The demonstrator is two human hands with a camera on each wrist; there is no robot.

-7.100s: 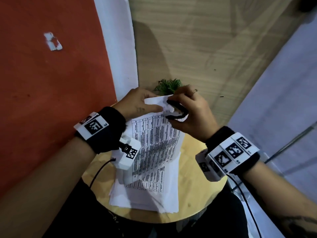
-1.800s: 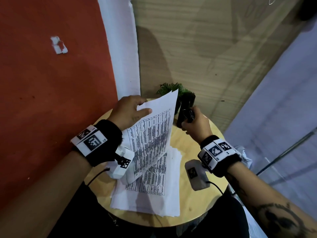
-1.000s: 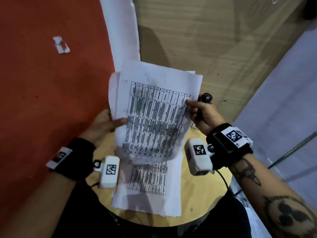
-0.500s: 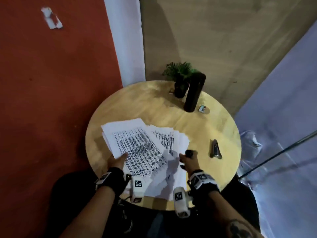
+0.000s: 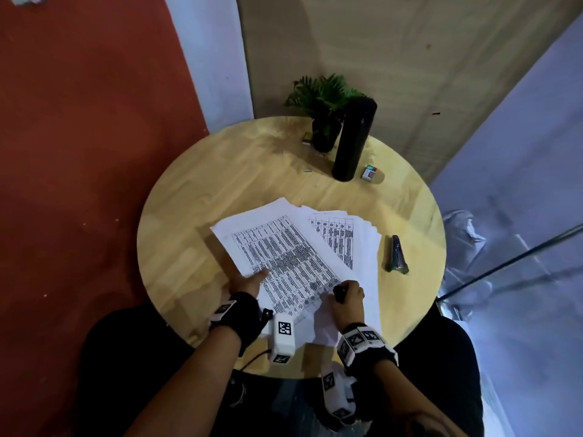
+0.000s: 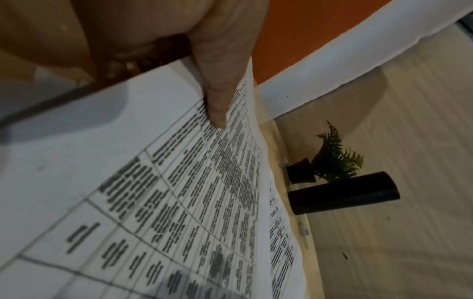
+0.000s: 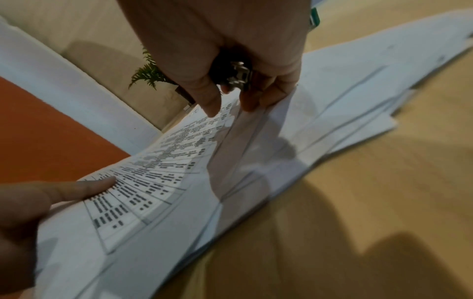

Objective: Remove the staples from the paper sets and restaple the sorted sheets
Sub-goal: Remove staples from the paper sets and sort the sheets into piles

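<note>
Your left hand (image 5: 250, 282) grasps the printed paper set (image 5: 284, 263) at its left edge, thumb on the top sheet and the other fingers hidden underneath, as the left wrist view shows. Your right hand (image 5: 346, 296) pinches the same set's near right corner between thumb and fingertips while its palm stays wrapped around the black staple remover (image 7: 234, 75), whose metal claws show in the right wrist view. The set is raised at your end, above a fanned pile of sheets (image 5: 350, 238) lying on the round wooden table (image 5: 195, 216). A dark stapler (image 5: 396, 254) lies on the table just right of the pile. At the table's far edge a small black pot holds a fern (image 5: 321, 99); a tall black flask (image 5: 354, 138) stands beside it, closed, with a small box (image 5: 369, 172) just to its right.
</note>
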